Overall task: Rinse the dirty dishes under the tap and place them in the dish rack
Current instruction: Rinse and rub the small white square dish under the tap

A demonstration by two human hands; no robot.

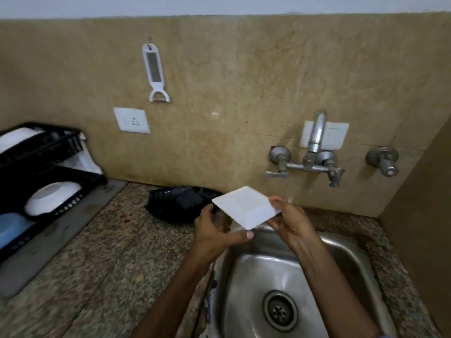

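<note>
A white square shallow plate (246, 206) is held in the air above the back rim of the stainless steel sink (253, 274), tilted with its hollow side facing up. The left hand (214, 232) grasps its left corner, with the fingers curled beneath and the thumb along the near edge. The right hand (290, 220) pinches its right corner, thumb on top and fingers below.

The sink basin holds only its round drain (280, 311) in the bottom. On the wall behind the sink is the chrome tap (314, 140), its spout over the sink's back edge.

Well to the left of the sink, on the speckled granite bench (109, 240), the black two-tier plastic dish rack (36, 154) sits on a grey mat (61, 230). Its upper tier holds a white plate (17, 140) on edge. Its lower tier holds a white oval bowl (51, 197) lying tilted and, nearer the camera, a pale blue item (12, 228) whose kind cannot be told.

Just left of the sink's back corner, against the wall, a black plastic tray (180, 201) holds a dark blurred block.
</note>
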